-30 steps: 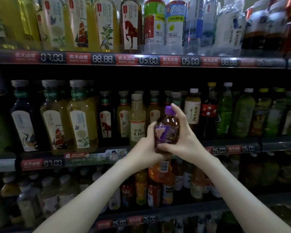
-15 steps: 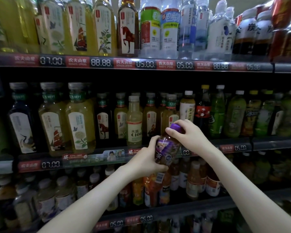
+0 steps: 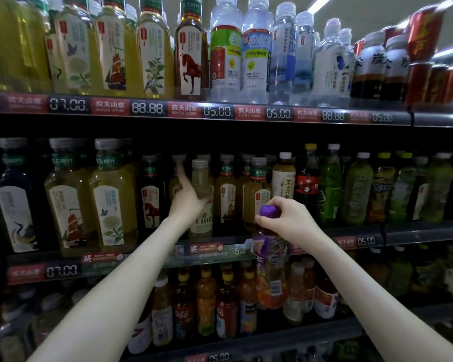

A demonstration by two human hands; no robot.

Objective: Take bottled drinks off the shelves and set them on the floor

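- Dark shelves (image 3: 429, 232) run across the whole view in stacked tiers;
- red and black price strips (image 3: 147, 108) line each front edge;
- a pale ceiling (image 3: 372, 14) shows at upper right, with a bright strip light (image 3: 321, 3) across it

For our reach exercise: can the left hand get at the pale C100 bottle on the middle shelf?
Probably yes: the left hand, open, is right beside the C100 bottle, which stands in the front row; the right hand holds the purple-capped bottle aside.
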